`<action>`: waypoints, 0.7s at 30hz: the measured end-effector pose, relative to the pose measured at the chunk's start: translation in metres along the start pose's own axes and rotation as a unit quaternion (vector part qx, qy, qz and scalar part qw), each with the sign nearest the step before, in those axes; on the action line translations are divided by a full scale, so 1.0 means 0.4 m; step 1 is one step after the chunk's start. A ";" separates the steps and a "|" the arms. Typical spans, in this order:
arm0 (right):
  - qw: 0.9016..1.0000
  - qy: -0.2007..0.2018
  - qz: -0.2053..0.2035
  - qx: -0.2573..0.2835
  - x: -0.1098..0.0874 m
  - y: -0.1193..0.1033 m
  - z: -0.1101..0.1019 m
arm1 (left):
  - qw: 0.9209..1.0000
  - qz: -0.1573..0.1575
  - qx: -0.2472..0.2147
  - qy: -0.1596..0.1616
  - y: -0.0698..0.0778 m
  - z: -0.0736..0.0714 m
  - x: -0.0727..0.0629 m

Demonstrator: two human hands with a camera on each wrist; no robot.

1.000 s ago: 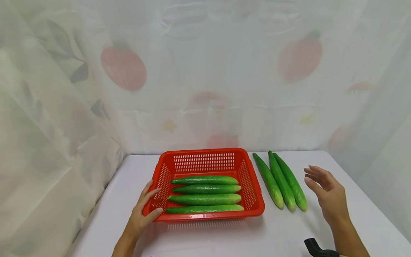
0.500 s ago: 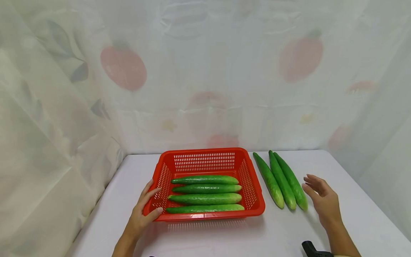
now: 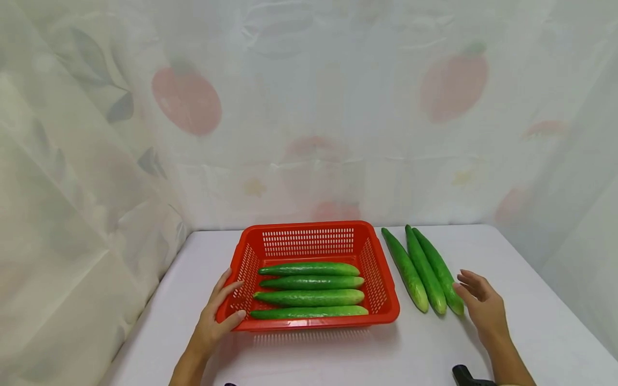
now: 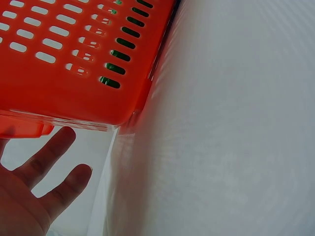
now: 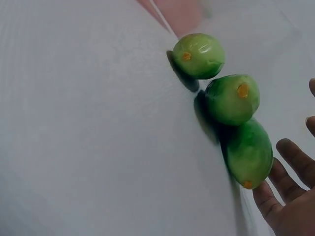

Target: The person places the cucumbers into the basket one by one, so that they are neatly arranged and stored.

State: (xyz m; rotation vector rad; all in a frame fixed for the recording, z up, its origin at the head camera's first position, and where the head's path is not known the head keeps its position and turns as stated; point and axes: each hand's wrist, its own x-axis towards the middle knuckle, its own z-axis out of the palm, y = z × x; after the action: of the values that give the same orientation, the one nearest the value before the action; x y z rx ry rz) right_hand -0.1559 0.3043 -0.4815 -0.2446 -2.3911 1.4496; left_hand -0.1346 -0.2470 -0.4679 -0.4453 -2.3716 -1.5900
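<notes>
In the head view, my left hand (image 3: 211, 319) holds the front left corner of a red plastic basket (image 3: 309, 322), its thumb and a finger over the rim. Several green cucumbers (image 3: 309, 297) lie side by side across the basket floor. Two lower fingers (image 4: 54, 147) of this hand show beside the basket wall (image 4: 74, 101) in the left wrist view. On the right, three more cucumbers (image 3: 424, 268) lie on the table. My right hand (image 3: 485, 308), fingers loosely bent, is beside the rightmost cucumber (image 5: 250, 155). Whether its fingertips touch is unclear; it holds nothing.
A white table (image 3: 314, 364) carries everything. Pale printed curtains (image 3: 314, 118) hang behind it and along the left side. A black strap-like piece (image 3: 468, 375) sits by my right wrist at the bottom edge.
My right hand has come down and a little left, closer to the rightmost cucumber. My left hand, the basket and the cucumbers have stayed in place.
</notes>
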 end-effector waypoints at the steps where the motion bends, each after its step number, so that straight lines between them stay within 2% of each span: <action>1: 1.000 -0.002 -0.003 -0.006 0.000 0.003 0.000 | 1.000 -0.001 0.000 0.001 0.001 0.001 0.000; 11: 0.998 -0.042 -0.006 -0.043 -0.002 0.027 0.011 | 1.000 0.007 0.004 0.008 0.000 -0.003 -0.001; 16: 0.998 -0.046 0.004 -0.053 -0.002 0.041 0.012 | 1.000 0.008 0.003 0.007 -0.001 0.000 0.000; 21: 0.995 -0.036 -0.009 -0.095 -0.001 0.054 0.016 | 1.000 0.012 0.007 0.007 -0.004 0.002 0.000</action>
State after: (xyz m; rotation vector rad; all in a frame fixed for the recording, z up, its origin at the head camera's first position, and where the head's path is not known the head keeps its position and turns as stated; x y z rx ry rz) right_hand -0.1584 0.3088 -0.5033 -0.2205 -2.5850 1.2435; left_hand -0.1354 -0.2468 -0.4694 -0.4556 -2.3562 -1.5602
